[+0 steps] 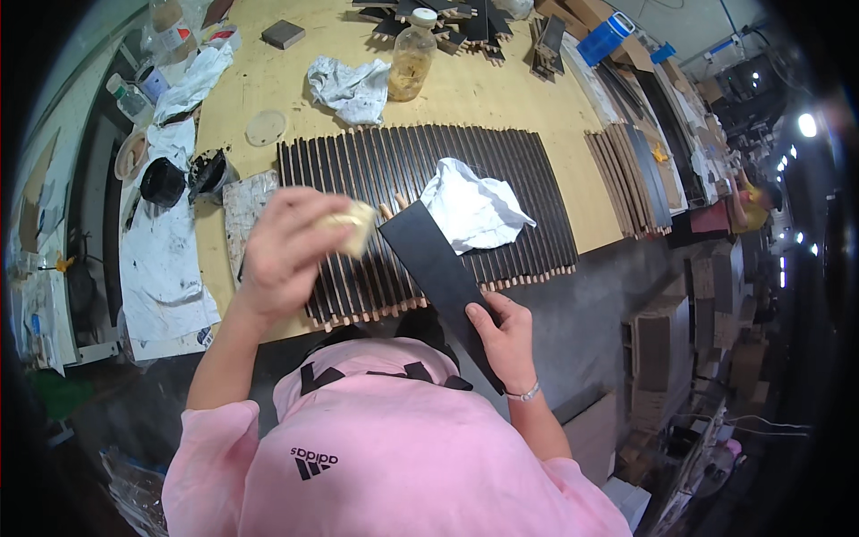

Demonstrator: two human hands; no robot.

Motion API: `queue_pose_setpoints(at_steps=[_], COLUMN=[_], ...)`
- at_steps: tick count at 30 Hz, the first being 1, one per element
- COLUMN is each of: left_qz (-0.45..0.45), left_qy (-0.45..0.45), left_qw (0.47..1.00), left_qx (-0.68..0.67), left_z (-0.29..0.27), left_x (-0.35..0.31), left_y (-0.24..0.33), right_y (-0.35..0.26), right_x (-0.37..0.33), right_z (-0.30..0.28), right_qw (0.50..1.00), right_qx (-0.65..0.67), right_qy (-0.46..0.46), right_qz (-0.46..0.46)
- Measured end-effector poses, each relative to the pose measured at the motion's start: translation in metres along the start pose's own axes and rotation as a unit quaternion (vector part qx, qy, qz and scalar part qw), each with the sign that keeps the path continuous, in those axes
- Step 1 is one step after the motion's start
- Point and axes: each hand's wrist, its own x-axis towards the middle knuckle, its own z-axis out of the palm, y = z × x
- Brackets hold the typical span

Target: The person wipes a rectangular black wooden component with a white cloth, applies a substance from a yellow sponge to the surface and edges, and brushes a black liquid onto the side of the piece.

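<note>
My left hand [288,249], slightly blurred, is closed round a pale yellow sponge-like pad [360,229]. The pad is beside the upper end of a flat black wooden board [433,259]. This board slants down toward me, and two light wooden dowels [394,206] stick out at its far end. My right hand [504,336] grips its near part, thumb on the face. Under the board's upper part lies a wide row of black slats [344,170] standing on edge, with light dowel ends along both sides. A crumpled white cloth [474,208] rests on the row.
Behind the row stand a jar of amber-brown contents [412,63] and a crumpled rag [349,89]. Black-stained cups [164,183] sit at left. More black boards [483,22] are piled at the far edge; another stack [626,179] lies right. A person [747,201] is far right.
</note>
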Motion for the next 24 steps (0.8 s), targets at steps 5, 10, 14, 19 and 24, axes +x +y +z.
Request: queue_pose_setpoints(at_steps=[5,10,14,19,24], left_qz=[-0.004,-0.068,-0.062,-0.066,-0.055], left_qy=[-0.052,0.026,-0.022,-0.089,-0.085], left_qw=[0.998,0.997,0.996,0.993,0.994], left_qx=[-0.022,-0.008,-0.067,-0.031,-0.029], left_z=[-0.001,-0.008,0.0,0.002,-0.002], left_x=[0.0,0.008,0.011,0.015,0.019], left_y=[0.002,0.001,0.012,0.006,0.014], right_y=[0.003,-0.007,-0.012,-0.013,-0.011], right_x=[-0.002,-0.004,-0.006,-0.011,-0.011], right_z=[0.001,-0.001,0.003,0.001,0.0], right_qw=[1.0,0.993,0.976,0.952,0.936], right_qx=[-0.015,-0.106,-0.186,-0.26,-0.297], right_qy=[0.006,0.014,0.039,0.063,0.066], right_qz=[-0.006,-0.042,-0.103,-0.151,-0.179])
